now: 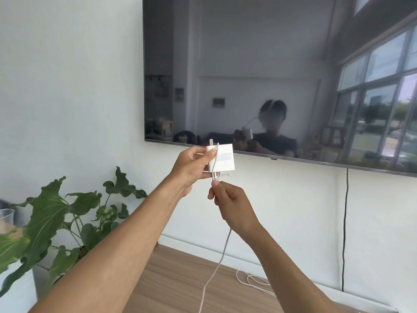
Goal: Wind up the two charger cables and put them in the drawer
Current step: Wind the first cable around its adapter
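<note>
Winding first cable: left hand [194, 164] grips square white plastic charger brick [222, 159], right hand [230, 203] pinches thin white cord [216, 267]; next, loop slack round.

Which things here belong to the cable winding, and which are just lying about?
Job: white square charger brick in left hand; thin white cable pinched by right hand; looped white cable on wooden top.
Idle: leafy green plant; wall-mounted black TV; clear plastic cup.
</note>
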Demonstrator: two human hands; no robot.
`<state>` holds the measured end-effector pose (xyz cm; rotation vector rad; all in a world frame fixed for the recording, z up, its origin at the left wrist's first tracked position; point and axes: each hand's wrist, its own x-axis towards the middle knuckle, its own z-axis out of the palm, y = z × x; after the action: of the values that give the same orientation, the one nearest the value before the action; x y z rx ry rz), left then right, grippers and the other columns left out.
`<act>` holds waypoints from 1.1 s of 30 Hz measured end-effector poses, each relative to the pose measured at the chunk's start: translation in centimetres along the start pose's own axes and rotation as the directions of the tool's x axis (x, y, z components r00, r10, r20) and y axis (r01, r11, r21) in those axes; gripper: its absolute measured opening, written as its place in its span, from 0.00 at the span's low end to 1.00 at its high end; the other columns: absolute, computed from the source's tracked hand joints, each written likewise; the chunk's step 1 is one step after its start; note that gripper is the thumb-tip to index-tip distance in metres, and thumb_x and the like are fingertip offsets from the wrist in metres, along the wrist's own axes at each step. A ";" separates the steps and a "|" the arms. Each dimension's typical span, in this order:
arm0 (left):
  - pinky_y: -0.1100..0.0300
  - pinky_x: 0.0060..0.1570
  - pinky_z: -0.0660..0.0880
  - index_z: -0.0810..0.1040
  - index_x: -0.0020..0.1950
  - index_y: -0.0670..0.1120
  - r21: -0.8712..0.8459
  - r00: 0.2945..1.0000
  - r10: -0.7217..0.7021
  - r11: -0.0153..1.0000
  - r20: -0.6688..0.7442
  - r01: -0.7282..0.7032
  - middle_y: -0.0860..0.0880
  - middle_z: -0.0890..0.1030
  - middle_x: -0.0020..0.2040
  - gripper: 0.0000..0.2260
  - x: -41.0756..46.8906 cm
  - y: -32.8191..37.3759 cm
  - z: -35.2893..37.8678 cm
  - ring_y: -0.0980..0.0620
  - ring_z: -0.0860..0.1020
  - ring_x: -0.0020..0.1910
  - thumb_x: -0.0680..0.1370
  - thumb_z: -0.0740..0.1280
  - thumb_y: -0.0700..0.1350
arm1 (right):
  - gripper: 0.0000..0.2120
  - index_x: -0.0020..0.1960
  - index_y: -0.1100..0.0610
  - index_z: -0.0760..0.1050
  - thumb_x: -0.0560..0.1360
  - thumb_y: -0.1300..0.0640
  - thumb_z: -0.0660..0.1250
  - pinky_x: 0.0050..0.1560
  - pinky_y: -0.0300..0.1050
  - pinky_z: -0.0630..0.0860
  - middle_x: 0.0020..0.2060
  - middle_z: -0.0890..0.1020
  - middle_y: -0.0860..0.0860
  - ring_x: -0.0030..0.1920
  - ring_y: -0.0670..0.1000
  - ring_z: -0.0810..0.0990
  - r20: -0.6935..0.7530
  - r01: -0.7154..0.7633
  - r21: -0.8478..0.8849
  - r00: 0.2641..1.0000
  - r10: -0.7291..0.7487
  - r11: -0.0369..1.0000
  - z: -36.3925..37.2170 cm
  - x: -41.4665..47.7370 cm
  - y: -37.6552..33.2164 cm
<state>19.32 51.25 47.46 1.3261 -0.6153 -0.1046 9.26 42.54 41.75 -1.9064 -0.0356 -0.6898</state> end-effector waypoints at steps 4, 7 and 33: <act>0.48 0.52 0.80 0.79 0.50 0.45 0.006 1.000 -0.025 1.000 -0.014 0.025 0.43 0.83 0.51 0.05 0.1 -1.0 -0.3 0.43 0.82 0.49 0.76 0.70 0.44 | 0.20 0.33 0.55 0.73 0.81 0.49 0.58 0.25 0.34 0.59 0.21 0.66 0.44 0.22 0.45 0.60 0.010 0.079 -0.149 0.997 -0.079 0.986 0.3 -0.3 0.0; 0.48 0.55 0.79 0.78 0.52 0.44 -0.062 0.997 -0.075 0.995 -0.001 0.074 0.41 0.82 0.53 0.06 0.0 -1.2 -0.9 0.41 0.82 0.52 0.76 0.70 0.42 | 0.21 0.32 0.55 0.73 0.81 0.49 0.58 0.24 0.34 0.58 0.19 0.64 0.44 0.21 0.44 0.59 0.005 0.027 -0.185 1.000 -0.026 0.982 -0.3 -0.5 0.7; 0.50 0.43 0.83 0.77 0.59 0.46 -0.210 0.953 -0.188 0.948 0.236 0.239 0.40 0.81 0.55 0.11 -1.4 -1.5 -1.6 0.41 0.82 0.48 0.77 0.66 0.38 | 0.15 0.62 0.47 0.76 0.80 0.59 0.59 0.27 0.34 0.59 0.22 0.65 0.45 0.25 0.48 0.62 -0.104 0.238 -0.427 0.945 -0.309 0.872 -2.1 -2.1 2.4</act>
<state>19.28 52.80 45.44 1.1535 -0.6158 -0.4912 7.36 40.31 39.37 -2.2617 -0.0596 -1.1236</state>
